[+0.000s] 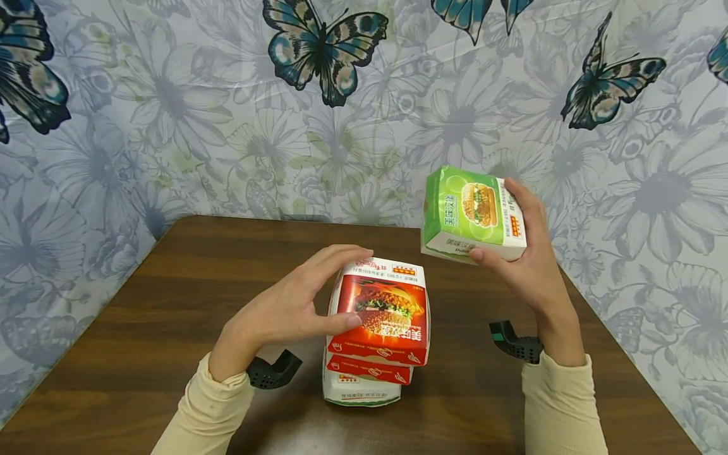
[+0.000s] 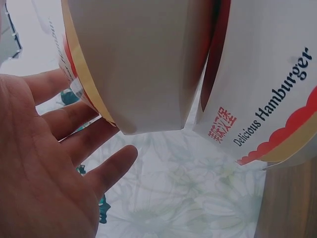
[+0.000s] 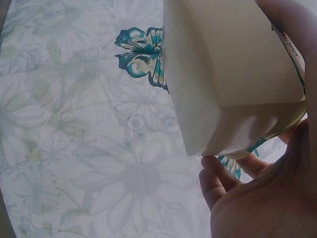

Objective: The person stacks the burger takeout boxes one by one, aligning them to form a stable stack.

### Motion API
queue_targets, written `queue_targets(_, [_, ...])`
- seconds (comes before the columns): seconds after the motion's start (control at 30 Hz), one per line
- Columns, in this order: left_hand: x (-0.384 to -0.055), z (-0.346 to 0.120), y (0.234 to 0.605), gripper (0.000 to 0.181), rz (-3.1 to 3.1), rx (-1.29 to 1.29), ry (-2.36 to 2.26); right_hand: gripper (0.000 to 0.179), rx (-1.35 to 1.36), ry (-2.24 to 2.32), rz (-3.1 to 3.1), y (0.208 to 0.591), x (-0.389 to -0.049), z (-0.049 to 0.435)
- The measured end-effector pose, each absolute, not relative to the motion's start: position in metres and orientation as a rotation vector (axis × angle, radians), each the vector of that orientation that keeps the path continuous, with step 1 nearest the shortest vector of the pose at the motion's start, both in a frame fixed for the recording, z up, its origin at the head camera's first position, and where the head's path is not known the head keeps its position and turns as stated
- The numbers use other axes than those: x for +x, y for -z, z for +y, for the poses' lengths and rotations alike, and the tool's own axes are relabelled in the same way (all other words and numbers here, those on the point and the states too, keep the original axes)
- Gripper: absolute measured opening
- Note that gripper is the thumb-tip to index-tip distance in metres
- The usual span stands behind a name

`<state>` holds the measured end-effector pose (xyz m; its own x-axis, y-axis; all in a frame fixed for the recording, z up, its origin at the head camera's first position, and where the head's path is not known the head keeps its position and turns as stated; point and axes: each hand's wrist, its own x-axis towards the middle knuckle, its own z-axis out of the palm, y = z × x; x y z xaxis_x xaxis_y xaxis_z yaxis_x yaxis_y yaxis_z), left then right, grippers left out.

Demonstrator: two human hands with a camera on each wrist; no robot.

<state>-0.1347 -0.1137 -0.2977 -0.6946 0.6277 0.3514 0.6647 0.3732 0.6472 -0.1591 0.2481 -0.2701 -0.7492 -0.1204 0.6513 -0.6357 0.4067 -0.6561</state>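
In the head view, red-and-white hamburger boxes (image 1: 392,316) stand stacked at the middle of the table, with a white, green-rimmed box (image 1: 363,396) lowest. My left hand (image 1: 290,300) touches the top red box, its thumb on the lid's left side and its fingers at the far left corner. Those fingers look fairly straight beside the white carton (image 2: 133,64) in the left wrist view. My right hand (image 1: 531,253) grips a green hamburger box (image 1: 474,215) by its right end, above the table's far right part. The right wrist view shows that box's white underside (image 3: 237,59).
The brown wooden table (image 1: 142,354) extends around the stack, its far edge just behind. A cloth with grey flowers and blue butterflies (image 1: 327,50) hangs at the back and sides. A black band (image 1: 514,341) sits at the right wrist, another (image 1: 275,370) at the left.
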Motion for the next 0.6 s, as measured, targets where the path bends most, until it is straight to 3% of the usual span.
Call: queue_targets(0.6, [-0.135, -0.115, 0.297, 0.087, -2.580, -1.189, 1.266, 0.108, 0.805, -1.300, -2.117, 0.263, -0.149, 0.237])
